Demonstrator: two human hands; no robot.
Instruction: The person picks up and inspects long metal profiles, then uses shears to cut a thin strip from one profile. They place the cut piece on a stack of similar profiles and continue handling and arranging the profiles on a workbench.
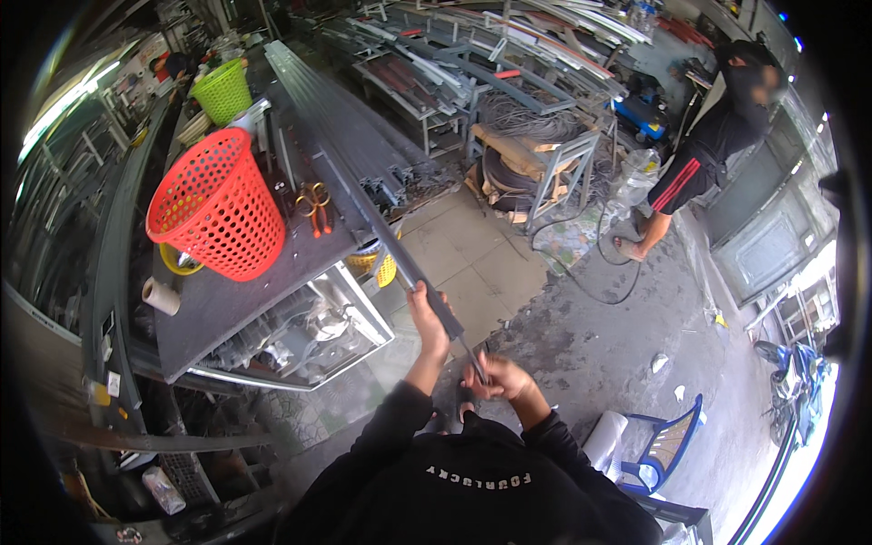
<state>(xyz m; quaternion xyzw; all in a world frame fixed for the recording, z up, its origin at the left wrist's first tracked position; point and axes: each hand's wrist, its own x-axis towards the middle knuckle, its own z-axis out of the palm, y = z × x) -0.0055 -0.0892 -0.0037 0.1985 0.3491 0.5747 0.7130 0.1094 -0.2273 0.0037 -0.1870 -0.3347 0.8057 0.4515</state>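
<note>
A long dark-grey metal profile (pixel 400 250) slants from beside the workbench toward my body. Near its close end my left hand (pixel 429 320) is wrapped round it. My right hand (pixel 500 377) sits just below that end, fingers closed on a thin dark rod (pixel 472 357) that lines up with the profile. Whether the rod goes inside the profile cannot be made out. To the left, the workbench (pixel 227 318) carries a red perforated basket (pixel 227 204) and orange-handled scissors (pixel 315 213).
A green basket (pixel 222 91) and long metal profiles (pixel 336 118) lie farther up the bench. Metal racks (pixel 427 82) fill the back. A cable (pixel 581 291) trails over the floor. At right are a standing person (pixel 699 145), a blue chair (pixel 668 445) and a motorbike (pixel 795 381).
</note>
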